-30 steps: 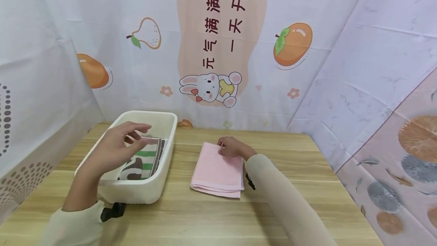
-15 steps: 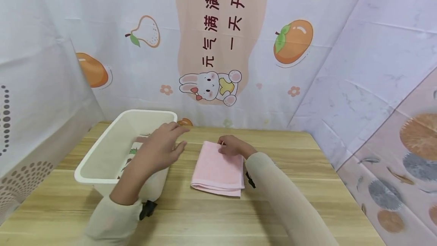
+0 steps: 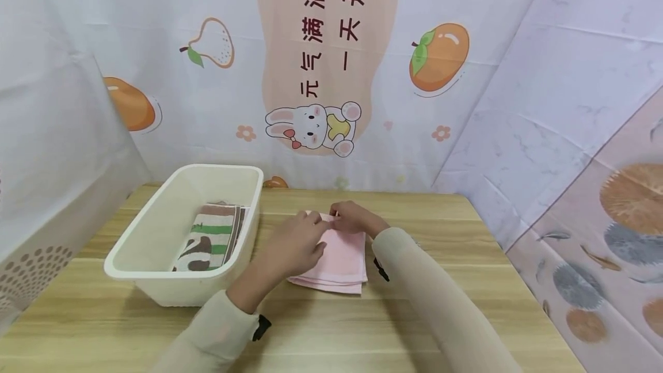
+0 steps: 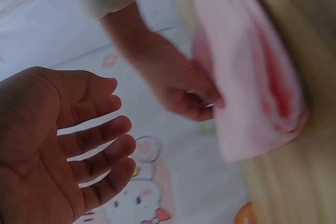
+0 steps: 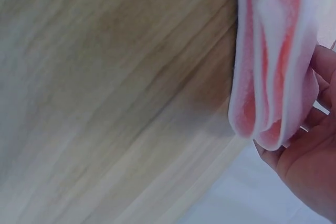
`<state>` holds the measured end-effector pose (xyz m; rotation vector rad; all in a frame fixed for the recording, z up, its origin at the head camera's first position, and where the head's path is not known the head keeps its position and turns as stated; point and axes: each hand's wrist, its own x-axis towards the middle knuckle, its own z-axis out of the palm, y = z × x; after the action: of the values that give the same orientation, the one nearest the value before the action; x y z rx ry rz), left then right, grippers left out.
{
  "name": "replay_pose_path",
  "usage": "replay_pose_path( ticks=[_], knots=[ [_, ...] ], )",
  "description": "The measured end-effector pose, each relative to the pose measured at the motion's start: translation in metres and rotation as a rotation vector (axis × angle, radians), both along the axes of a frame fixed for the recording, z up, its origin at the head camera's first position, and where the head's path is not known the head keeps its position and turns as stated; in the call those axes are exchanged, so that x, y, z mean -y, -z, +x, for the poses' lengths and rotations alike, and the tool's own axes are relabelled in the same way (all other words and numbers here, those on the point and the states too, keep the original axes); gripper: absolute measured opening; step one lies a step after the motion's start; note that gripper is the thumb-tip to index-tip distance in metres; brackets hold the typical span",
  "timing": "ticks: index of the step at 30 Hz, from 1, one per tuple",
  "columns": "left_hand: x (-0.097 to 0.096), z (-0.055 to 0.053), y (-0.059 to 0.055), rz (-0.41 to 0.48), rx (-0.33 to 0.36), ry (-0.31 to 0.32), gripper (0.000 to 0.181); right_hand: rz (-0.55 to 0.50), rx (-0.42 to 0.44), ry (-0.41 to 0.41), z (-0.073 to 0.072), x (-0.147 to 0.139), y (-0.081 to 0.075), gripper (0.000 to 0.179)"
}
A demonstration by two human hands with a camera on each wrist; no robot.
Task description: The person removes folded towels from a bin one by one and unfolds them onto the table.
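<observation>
A pink towel [image 3: 342, 258], folded into several layers, lies on the table in front of the person. My right hand [image 3: 358, 219] pinches its far edge; the right wrist view shows the thumb and fingers [image 5: 324, 61] on either side of the folded layers [image 5: 273, 77]. Over the towel's left part in the head view is my left hand [image 3: 297, 243], its fingers loosely bent. The left wrist view has that left hand [image 4: 68, 145] holding nothing, a short way from the towel [image 4: 241, 77].
To the left stands a white plastic basin [image 3: 171, 292] with a folded towel [image 3: 212, 240] striped in green, brown and white inside. The wooden table [image 3: 440, 206] ends at a printed curtain [image 3: 217, 102] behind and a marbled one [image 3: 549, 73] on the right.
My left hand has moved right, from over the basin to the pink towel. The striped towel shows fully again. The right hand keeps its hold on the pink towel.
</observation>
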<state>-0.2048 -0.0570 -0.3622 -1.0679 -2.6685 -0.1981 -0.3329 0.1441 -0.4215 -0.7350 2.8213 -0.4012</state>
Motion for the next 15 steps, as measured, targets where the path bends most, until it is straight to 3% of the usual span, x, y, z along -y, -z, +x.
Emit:
replay_pose_path(
  ticks=[3, 7, 11, 15],
  knots=[
    [-0.006, -0.006, 0.021, -0.057, 0.031, 0.015, 0.031, 0.016, -0.002, 0.006, 0.0, 0.001, 0.0, 0.018],
    [-0.01, -0.009, 0.042, -0.113, 0.133, -0.034, 0.024, 0.013, -0.007, 0.02, 0.001, 0.001, 0.0, 0.019],
    [-0.01, -0.007, 0.054, -0.136, 0.201, -0.085, 0.014, 0.002, -0.037, 0.019, 0.006, 0.002, 0.001, 0.02],
    [-0.01, -0.006, 0.058, -0.134, 0.222, -0.081, 0.01, 0.051, -0.142, -0.013, 0.016, 0.002, 0.0, 0.027]
  ],
)
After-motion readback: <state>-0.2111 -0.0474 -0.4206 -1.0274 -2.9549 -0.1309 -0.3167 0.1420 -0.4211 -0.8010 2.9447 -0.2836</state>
